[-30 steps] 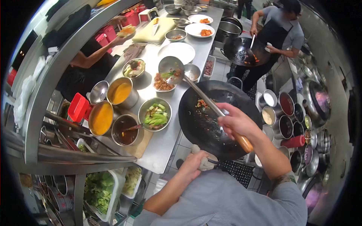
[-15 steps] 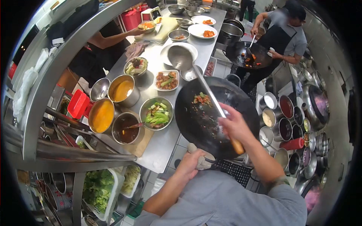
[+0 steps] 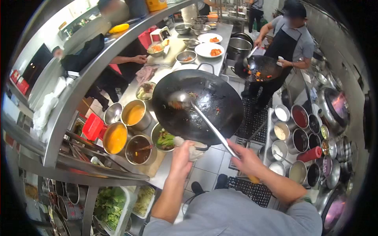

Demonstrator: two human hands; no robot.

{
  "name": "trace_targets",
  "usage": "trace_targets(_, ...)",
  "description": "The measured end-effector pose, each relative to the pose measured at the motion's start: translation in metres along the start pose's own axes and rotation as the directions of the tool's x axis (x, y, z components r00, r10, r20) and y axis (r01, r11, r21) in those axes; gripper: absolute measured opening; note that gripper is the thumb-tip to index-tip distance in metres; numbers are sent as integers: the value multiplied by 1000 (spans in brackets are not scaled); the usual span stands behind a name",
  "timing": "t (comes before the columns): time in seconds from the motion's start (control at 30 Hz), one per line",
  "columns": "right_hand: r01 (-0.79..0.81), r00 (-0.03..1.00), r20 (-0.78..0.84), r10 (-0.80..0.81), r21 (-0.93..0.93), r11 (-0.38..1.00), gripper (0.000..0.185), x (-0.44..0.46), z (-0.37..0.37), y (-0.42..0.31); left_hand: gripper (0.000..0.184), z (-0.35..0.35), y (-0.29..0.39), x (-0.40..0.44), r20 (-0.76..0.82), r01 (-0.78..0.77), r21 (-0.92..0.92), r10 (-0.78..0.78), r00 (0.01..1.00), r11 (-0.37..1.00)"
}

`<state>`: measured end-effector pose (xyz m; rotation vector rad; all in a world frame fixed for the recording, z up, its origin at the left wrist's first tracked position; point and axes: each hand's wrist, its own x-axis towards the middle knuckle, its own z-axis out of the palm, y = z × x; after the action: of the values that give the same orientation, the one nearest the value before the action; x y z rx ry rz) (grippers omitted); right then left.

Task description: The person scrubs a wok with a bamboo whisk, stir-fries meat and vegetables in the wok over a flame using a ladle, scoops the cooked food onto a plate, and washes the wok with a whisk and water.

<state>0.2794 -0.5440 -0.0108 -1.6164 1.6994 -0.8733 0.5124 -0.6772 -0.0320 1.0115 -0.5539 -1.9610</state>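
Observation:
My left hand [image 3: 182, 158] is closed on a cloth [image 3: 193, 150] around the near handle of a large black wok [image 3: 220, 92], which hangs over the steel table's edge. My right hand [image 3: 246, 160] grips the shaft of a long metal ladle [image 3: 208, 122]. The ladle's bowl rests inside the wok at its left, among small food scraps. Partly covered by the wok's left rim are a bowl of green vegetables [image 3: 165, 140] and a bowl of mixed food [image 3: 145, 91]. The square dish seen earlier is hidden.
Pots of orange sauce [image 3: 115, 138] and brown sauce [image 3: 138, 150] stand left of the wok. White plates [image 3: 204, 50] are farther back. At the right, a co-worker [image 3: 289, 39] holds another wok [image 3: 260, 70] near many sauce containers. Another person's hand [image 3: 138, 59] is over the table.
The wok has moved left and up over the table, with my left hand on its handle. The ladle's bowl has gone from above the dishes into the wok. The co-worker's wok has shifted slightly.

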Motion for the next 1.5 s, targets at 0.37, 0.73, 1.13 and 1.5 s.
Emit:
trace_targets(0.37, 320, 942, 40, -334, -410, 854, 70, 134, -14, 9, 22, -47, 52, -12, -130, -184, -13, 181, 975, 983)
trace_targets(0.73, 414, 898, 33, -440, -405, 815, 68, 202, -7, -17, 21, -70, 74, -24, -278, -318, -35, 297, 913, 947)
trace_targets(1.13, 515, 854, 311, -418, -382, 767, 70, 187, -30, -8, 21, -86, 100, -21, -311, -341, -24, 317, 896, 940)
trace_targets(1.5, 455, 890, 154, -428, -292, 841, 64, 248, -80, 29, 18, -95, 101, -29, -360, -347, -37, 311, 880, 937)
